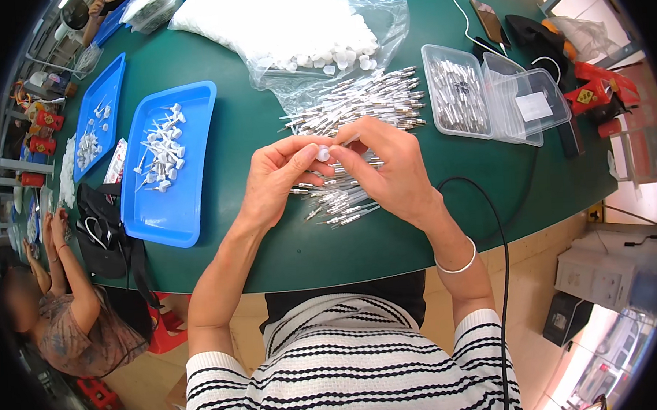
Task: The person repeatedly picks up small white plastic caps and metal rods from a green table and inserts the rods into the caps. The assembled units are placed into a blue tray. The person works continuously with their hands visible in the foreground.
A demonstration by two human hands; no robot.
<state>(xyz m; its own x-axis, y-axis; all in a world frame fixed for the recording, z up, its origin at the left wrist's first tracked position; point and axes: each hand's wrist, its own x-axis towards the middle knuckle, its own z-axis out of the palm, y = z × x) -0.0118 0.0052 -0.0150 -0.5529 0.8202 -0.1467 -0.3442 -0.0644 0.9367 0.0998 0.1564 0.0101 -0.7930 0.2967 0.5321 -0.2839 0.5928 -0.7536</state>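
Left hand [272, 179] has a narrow grip, thumb and forefinger pinching a white cap [323, 154] over the rod pile [382, 93]. Right hand [389, 169] is pinched narrow too, on what looks like a thin rod [351, 139]; its far end is lost behind fingers. Fingertips meet at the cap, presumably so both parts can be lined up at close range; can't tell if the rod is seated. Pile sits right under the hands, open bag [225, 12] of caps just beyond, likely to keep reaches short. Blue tray [188, 222] at left holds capped pieces, probably to keep them apart from loose rods. Clear box [465, 134] of rods stands off to the right on the tabletop [254, 270], arguably as spare stock.
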